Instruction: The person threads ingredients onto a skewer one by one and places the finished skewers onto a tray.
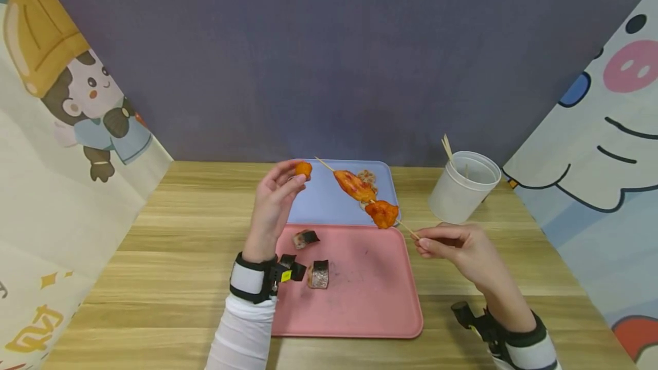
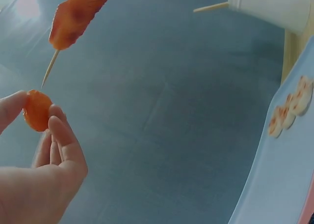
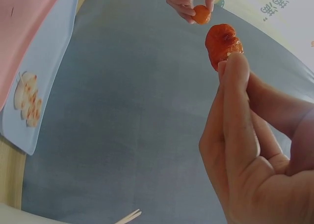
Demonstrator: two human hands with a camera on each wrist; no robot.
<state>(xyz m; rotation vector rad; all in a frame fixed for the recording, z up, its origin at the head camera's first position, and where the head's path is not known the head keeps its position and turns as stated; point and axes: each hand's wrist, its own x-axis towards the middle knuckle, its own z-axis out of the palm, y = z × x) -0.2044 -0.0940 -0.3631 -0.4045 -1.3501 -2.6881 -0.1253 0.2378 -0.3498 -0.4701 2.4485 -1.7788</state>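
Between thumb and fingers my left hand [image 1: 274, 198] pinches a small round orange food piece [image 1: 304, 169], held up over the blue tray. My right hand [image 1: 452, 250] grips the lower end of a thin wooden skewer [image 1: 408, 229], which slants up to the left. Two glazed orange meat pieces are threaded on it: a long one [image 1: 354, 186] nearer the tip and a chunkier one [image 1: 382, 214] below. In the left wrist view the bare skewer tip [image 2: 50, 69] points at the round piece [image 2: 37, 110], close to its top.
A pink tray [image 1: 375, 301] holds several dark-skinned fish-like chunks [image 1: 319, 274]. Behind it lies a blue tray [image 1: 313, 204] with a pale browned skewered food [image 3: 28, 99]. At the right stands a white bucket [image 1: 452, 196] with wooden sticks [image 1: 447, 147]. A grey-blue panel [image 1: 329, 61] closes off the back.
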